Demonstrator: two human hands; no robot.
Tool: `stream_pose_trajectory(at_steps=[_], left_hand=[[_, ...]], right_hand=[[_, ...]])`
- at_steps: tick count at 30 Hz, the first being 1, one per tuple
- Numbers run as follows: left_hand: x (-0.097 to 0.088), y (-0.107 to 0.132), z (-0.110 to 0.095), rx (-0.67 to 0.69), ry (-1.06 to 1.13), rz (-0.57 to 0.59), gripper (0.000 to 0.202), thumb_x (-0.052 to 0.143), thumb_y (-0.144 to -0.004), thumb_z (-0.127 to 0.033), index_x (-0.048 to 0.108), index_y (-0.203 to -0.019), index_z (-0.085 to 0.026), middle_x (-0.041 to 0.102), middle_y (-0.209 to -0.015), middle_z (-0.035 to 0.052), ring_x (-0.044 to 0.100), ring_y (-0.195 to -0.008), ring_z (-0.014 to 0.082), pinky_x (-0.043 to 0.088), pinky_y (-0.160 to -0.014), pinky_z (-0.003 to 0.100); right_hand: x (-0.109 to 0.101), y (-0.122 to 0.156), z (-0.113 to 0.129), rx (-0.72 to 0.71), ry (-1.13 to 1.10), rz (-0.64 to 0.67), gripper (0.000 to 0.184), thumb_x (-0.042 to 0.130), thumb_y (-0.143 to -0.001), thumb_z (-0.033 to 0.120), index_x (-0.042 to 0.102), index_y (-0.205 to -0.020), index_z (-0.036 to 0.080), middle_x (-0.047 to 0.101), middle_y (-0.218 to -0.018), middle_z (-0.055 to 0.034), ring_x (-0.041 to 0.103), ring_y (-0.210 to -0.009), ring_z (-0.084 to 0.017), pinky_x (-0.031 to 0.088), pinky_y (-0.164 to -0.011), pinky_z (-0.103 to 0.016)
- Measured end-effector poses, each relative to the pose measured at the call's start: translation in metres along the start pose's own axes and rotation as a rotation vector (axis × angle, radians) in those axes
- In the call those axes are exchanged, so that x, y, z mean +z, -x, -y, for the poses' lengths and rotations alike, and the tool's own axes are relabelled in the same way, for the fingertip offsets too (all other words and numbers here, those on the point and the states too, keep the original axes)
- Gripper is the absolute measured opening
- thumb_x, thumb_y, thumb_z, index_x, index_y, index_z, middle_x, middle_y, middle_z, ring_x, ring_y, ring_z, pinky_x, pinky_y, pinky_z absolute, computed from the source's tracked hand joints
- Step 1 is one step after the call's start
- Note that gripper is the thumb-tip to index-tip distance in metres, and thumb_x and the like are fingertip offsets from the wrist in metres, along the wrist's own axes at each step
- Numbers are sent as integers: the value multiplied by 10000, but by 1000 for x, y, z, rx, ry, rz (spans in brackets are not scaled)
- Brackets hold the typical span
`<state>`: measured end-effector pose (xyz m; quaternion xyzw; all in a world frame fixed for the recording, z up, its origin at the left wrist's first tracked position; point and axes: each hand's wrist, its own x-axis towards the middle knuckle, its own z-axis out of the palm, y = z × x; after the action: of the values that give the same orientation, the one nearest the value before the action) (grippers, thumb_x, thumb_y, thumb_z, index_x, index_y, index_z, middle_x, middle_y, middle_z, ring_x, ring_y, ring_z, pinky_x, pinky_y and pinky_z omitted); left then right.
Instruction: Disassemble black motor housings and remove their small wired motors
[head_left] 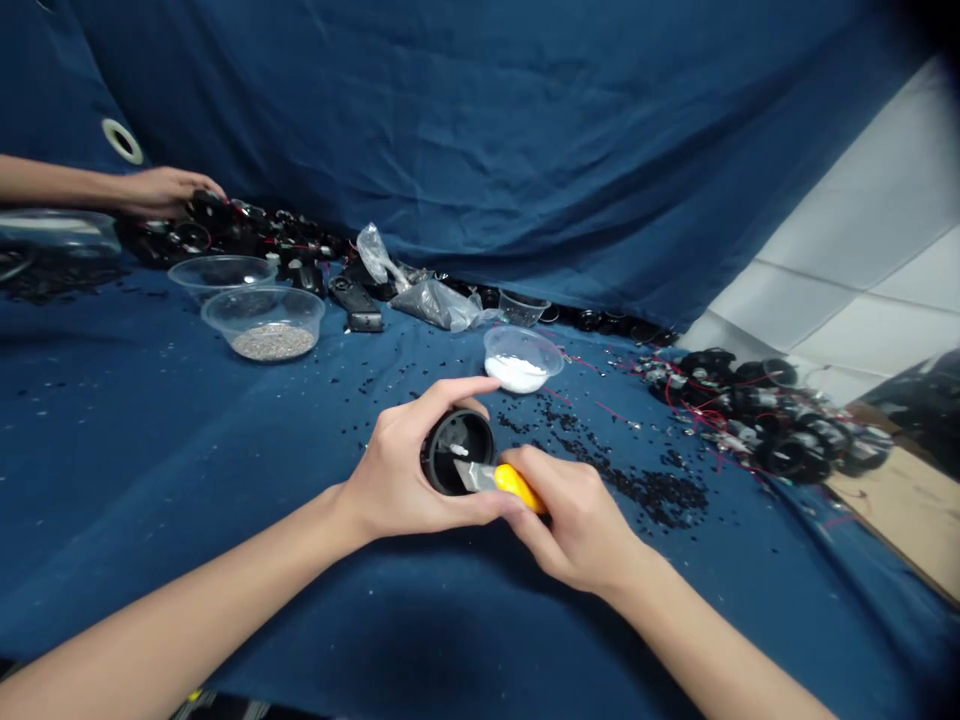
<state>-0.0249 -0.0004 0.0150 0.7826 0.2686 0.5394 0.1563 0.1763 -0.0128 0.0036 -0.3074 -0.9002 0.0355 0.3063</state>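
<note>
My left hand (401, 470) is wrapped around a round black part (457, 450) with an open hollow, held just above the blue cloth. My right hand (577, 520) grips a yellow-handled tool (517, 487). Its flat metal blade (471, 474) reaches into the hollow of the black part, with a bit of white material at the tip. A small clear bowl of white powder (519, 360) stands just beyond my hands.
A clear bowl of grey granules (264, 322) and another clear bowl (221, 272) stand at left. Black parts with red wires (757, 415) are piled at right. Plastic bags (427, 290) lie behind. Another person's hand (161, 190) rests on black parts at far left. Black crumbs (645, 490) litter the cloth.
</note>
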Motion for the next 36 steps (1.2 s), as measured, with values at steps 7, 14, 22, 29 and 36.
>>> stream_pose_trajectory(at_steps=[7,14,22,29,36], left_hand=[[0,0,-5,126,-30,-53,703,866,-631,-371,558,-1225,-157,661,-875,25,633,-716,139,527,-691,245],[1,-3,-8,213,-91,-99,619,823,-690,-440,582,-1188,-163,682,-890,55,640,-730,155,543,-684,261],[2,-4,-9,223,-120,-108,577,803,-722,-437,579,-1173,-155,661,-832,39,629,-696,146,534,-651,254],[2,-4,-8,222,-103,-97,589,815,-708,-417,583,-1175,-143,666,-844,50,637,-703,150,531,-659,256],[2,-3,-8,210,-101,-88,543,798,-729,-384,584,-1174,-156,663,-841,41,634,-699,145,535,-653,248]], right_hand=[[1,0,4,-45,16,-58,293,342,-1001,421,492,-966,172,519,-704,-5,475,-553,-117,353,-528,-239],[-1,1,4,-61,47,-76,279,326,-1002,402,487,-995,174,504,-705,-8,467,-558,-124,355,-526,-250],[-2,0,2,-75,61,-69,282,327,-1006,404,487,-1017,172,515,-714,-14,490,-575,-132,364,-527,-258],[-2,0,4,-70,64,-69,259,342,-996,380,490,-1017,170,522,-713,-16,483,-564,-134,362,-514,-260],[-1,-1,4,-56,63,-81,221,381,-989,359,493,-1010,171,516,-709,-14,485,-571,-128,356,-520,-249]])
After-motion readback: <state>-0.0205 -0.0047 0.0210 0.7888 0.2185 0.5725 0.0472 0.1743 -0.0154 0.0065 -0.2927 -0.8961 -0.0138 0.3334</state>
